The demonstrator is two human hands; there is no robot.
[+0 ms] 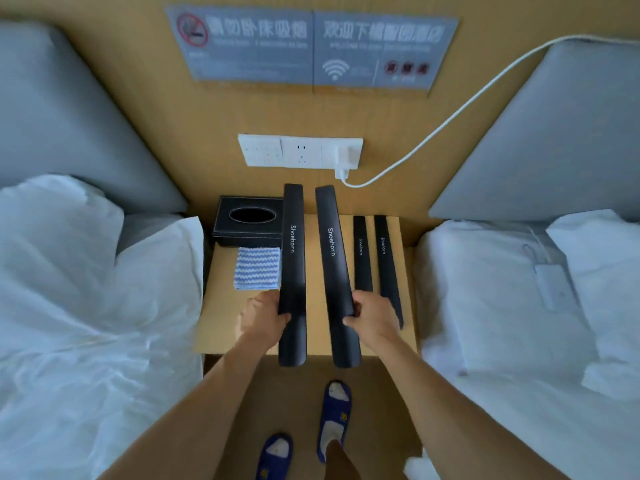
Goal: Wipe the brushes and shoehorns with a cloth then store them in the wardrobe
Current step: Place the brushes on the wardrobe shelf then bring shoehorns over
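Note:
My left hand (pixel 261 318) grips a long black shoehorn (pixel 293 258) marked "Shoehorn", held lengthwise above the nightstand (pixel 221 320). A second long black shoehorn (pixel 334 268) is gripped by my right hand (pixel 372 317), and the two run nearly parallel, pointing at the wall. Two more black shoehorns lie flat on the right side of the nightstand, one shorter (pixel 362 254) and one longer (pixel 388 268). A folded blue-and-white striped cloth (pixel 257 268) lies on the nightstand's left side, just left of the left-hand shoehorn. No brush is visible.
A black tissue box (pixel 247 221) stands at the nightstand's back left. Beds with white bedding flank it on the left (pixel 86 289) and right (pixel 519 289). A wall socket panel (pixel 299 150) holds a white charger with a cable (pixel 450 123) running right. My slippered feet (pixel 334 417) stand below.

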